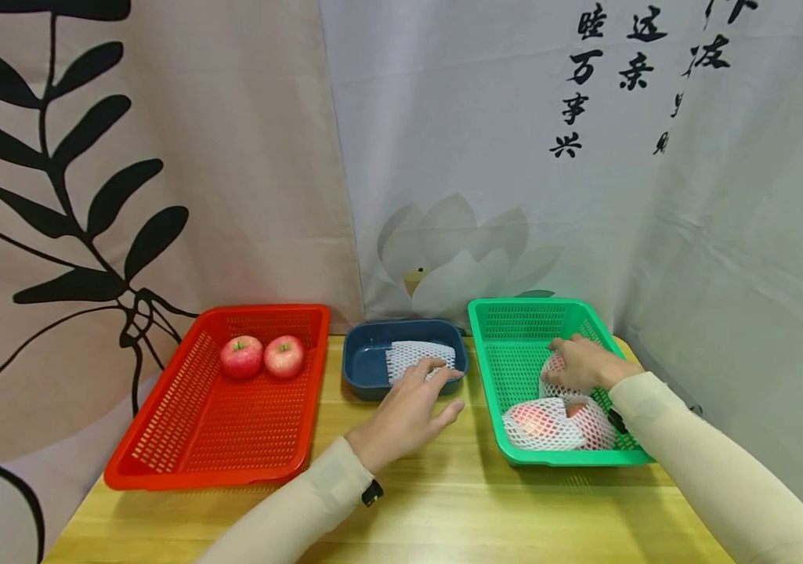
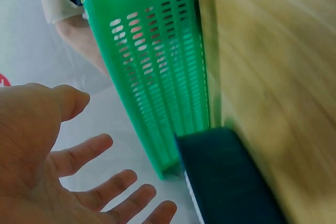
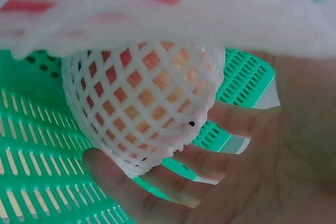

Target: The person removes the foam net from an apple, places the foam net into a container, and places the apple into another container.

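My right hand (image 1: 580,365) reaches into the green basket (image 1: 488,392) and holds an apple in a white foam net (image 3: 142,103), its fingers bent round the side. Closer to the basket's front lie other netted apples (image 1: 538,423), one of them partly bare at the top. Over the table, at the front edge of the navy-blue tray (image 1: 364,372), my left hand (image 1: 404,419) hovers with fingers spread and nothing in them. A flattened white foam net (image 1: 415,352) lies in that tray, partly behind the left fingers.
On the left stands a red basket (image 1: 232,439) with two bare apples (image 1: 241,356) side by side toward its back. A printed cloth (image 1: 260,157) hangs behind the wooden table (image 1: 457,509). The blue tray sits between the two baskets.
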Available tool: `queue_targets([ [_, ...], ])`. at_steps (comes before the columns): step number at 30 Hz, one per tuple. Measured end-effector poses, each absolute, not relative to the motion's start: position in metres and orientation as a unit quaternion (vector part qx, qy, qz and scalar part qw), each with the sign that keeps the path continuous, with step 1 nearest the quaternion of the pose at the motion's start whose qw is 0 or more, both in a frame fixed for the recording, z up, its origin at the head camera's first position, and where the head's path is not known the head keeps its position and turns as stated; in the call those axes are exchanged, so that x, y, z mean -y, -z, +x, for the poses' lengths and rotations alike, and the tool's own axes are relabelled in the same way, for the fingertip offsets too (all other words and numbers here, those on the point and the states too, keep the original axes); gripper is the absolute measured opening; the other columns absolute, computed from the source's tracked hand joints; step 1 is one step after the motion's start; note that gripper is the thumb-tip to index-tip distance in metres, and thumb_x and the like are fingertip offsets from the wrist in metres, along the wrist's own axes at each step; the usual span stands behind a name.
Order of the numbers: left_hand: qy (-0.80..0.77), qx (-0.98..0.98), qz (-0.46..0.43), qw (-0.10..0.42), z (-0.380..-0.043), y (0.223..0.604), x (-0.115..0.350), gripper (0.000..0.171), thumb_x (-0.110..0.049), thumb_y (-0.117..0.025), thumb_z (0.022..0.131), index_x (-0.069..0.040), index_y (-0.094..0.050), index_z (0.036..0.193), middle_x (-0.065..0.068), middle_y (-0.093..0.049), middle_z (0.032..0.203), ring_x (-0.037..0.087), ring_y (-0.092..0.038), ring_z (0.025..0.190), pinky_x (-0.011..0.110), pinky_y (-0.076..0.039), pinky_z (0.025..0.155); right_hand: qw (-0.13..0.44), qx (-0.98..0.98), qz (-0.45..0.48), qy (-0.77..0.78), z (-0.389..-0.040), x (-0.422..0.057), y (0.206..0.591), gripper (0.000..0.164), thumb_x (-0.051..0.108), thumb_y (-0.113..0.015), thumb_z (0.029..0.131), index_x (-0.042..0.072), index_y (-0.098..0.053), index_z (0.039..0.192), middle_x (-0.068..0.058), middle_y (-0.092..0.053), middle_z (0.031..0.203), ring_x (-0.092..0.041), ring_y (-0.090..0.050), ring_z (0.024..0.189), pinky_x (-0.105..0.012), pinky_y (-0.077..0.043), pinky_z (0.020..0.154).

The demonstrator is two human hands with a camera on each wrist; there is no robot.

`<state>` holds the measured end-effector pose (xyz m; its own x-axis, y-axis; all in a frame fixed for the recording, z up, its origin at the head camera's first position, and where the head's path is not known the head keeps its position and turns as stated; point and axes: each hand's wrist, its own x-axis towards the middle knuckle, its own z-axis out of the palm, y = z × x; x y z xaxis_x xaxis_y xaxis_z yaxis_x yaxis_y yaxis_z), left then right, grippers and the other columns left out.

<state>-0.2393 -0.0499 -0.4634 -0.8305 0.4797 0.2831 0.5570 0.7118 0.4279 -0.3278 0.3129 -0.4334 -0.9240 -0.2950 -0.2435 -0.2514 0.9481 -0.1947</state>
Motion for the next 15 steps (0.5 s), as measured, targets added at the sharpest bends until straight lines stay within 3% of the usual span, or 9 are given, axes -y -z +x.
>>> queue_targets([
  [4,0.256,0.921,-0.286,0.068,-0.236,0.469,0.043,0.047,-0.040,-0.073,0.117,-0.020,-0.067,0.159,0.018,-0.057,0.171,0.039,-0.062,0.154,0.063,-0.058,0.123,0.134,-0.978,-0.136,0.083,-0.327,-0.312,0.434,0.081,0.043,-0.081,0.109,-0.006,-0.054,0.167,-0.044,-0.052,0.165,-0.067,-0.049,0.155,-0.079,-0.052,0.117],
  [11,0.251,0.925,-0.281,0.044,-0.229,0.479,0.029,0.052,-0.046,-0.068,0.119,-0.024,-0.063,0.165,0.013,-0.053,0.177,0.036,-0.059,0.157,0.062,-0.061,0.119,0.131,-0.981,-0.120,0.081,-0.326,-0.314,0.434,0.088,0.046,-0.081,0.109,-0.010,-0.049,0.169,-0.046,-0.045,0.172,-0.071,-0.034,0.164,-0.084,-0.043,0.125],
  [15,0.250,0.924,-0.286,0.040,-0.224,0.485,0.021,0.056,-0.052,-0.064,0.119,-0.026,-0.059,0.169,0.014,-0.049,0.180,0.037,-0.058,0.160,0.066,-0.061,0.119,0.129,-0.981,-0.119,0.082,-0.326,-0.314,0.436,0.088,0.045,-0.082,0.108,-0.010,-0.049,0.168,-0.047,-0.045,0.171,-0.071,-0.036,0.162,-0.084,-0.045,0.124],
])
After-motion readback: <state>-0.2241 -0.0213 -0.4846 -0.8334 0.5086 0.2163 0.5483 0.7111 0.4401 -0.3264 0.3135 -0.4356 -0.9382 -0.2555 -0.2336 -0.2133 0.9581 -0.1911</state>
